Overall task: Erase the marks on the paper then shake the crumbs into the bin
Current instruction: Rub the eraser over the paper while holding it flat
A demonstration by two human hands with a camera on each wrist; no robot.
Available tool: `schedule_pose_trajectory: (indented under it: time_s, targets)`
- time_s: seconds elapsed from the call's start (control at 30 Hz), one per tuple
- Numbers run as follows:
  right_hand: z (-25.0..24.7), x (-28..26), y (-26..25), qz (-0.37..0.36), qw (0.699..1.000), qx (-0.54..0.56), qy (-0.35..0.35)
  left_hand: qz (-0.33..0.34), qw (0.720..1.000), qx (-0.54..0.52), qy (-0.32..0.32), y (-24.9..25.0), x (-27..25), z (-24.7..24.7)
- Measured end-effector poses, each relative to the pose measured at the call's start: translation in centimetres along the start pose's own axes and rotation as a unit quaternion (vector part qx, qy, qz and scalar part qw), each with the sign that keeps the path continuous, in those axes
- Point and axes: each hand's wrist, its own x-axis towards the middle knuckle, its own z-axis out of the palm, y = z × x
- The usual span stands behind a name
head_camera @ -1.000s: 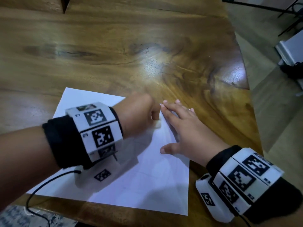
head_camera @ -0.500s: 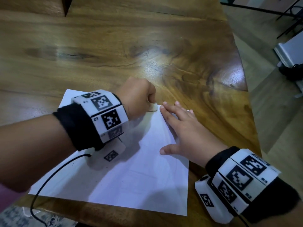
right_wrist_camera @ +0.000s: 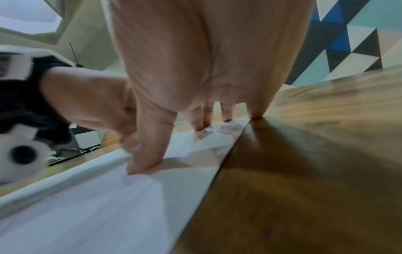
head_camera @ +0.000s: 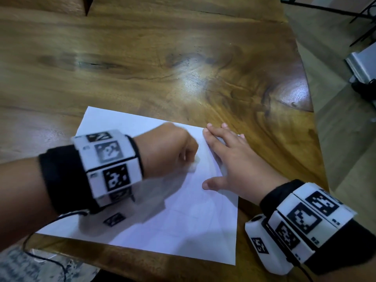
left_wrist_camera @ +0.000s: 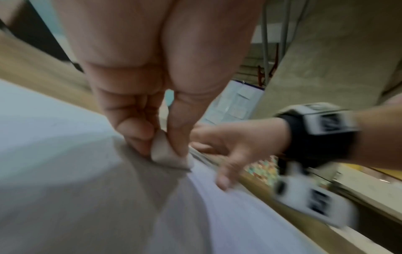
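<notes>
Surface: wooden table [head_camera: 162,58] with dark, glossy grain; its right edge runs down the right of the head view, with pale floor beyond.
Paper: white sheet of paper [head_camera: 183,226] lies flat near the table's near edge, its right border close to the table's right edge. Faint pencil lines show on its lower half; they are too pale to read.
Left hand: left hand [head_camera: 168,149] is curled into a fist over the upper middle of the paper, blurred in the head view. The left wrist view shows the thumb and fingers [left_wrist_camera: 139,130] pinching a small pale eraser [left_wrist_camera: 165,153], whose lower end touches the paper.
Right hand: right hand [head_camera: 234,159] lies flat with straight, spread fingers on the paper's far right corner. The thumb [right_wrist_camera: 150,151] presses the sheet further in, and the fingertips sit at the paper's far edge; the little finger comes down at the paper's right border, on the wood or just beside it.
Spacing: both hands are near each other, apart, with the eraser between them on the left hand's side.
Wrists: each wrist carries a black band and a white block printed with black square markers; a thin black cable runs from the left one off the table's near edge.
Bin: not visible in any view.
</notes>
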Motion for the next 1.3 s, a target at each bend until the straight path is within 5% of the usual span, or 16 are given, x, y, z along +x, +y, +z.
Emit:
schedule_pose_trajectory:
  time_s: [0.1,0.23,0.3,0.43,0.7,0.8,0.9,1.1,1.17,1.23,1.3]
  targets:
    - [0.0,-0.1,-0.1,0.003,1.000,-0.005,-0.002,0.006,0.999,-0.001,-0.042,-0.4,-0.9,0.0]
    - [0.0,-0.2,-0.4,0.008,1.000,-0.005,-0.005,-0.069,0.994,-0.025,0.087,-1.0,1.5,-1.5]
    - [0.0,-0.1,-0.4,0.009,1.000,-0.001,-0.004,-0.066,0.993,-0.023,0.098,-1.0,0.9,-1.0]
    - [0.0,-0.2,-0.4,0.011,1.000,-0.003,-0.006,0.014,0.999,-0.031,0.025,-0.7,-2.5,1.0]
    - [0.1,-0.2,-0.5,0.010,1.000,-0.002,-0.005,-0.032,0.996,-0.022,0.086,-0.6,1.1,-0.8]
    - [0.0,-0.2,-0.4,0.010,1.000,0.001,-0.005,0.039,0.998,-0.017,0.041,-0.5,-2.0,0.8]
    - [0.0,-0.3,-0.4,0.010,1.000,0.004,-0.007,0.036,0.999,-0.029,-0.003,-0.9,-2.6,1.0]
    - [0.0,-0.2,-0.5,0.013,1.000,0.003,-0.007,-0.023,0.994,-0.027,0.103,-2.1,-0.2,-0.1]
    - [0.0,-0.3,-0.4,0.013,1.000,0.003,-0.008,0.027,0.997,-0.020,0.066,-2.2,-2.2,0.6]
    - [0.0,-0.3,-0.4,0.013,1.000,0.003,-0.007,0.023,0.999,-0.030,-0.021,-2.1,-4.0,1.2]
    - [0.1,-0.3,-0.4,0.013,1.000,0.002,-0.007,0.003,0.999,-0.041,-0.028,-2.5,-4.0,0.8]
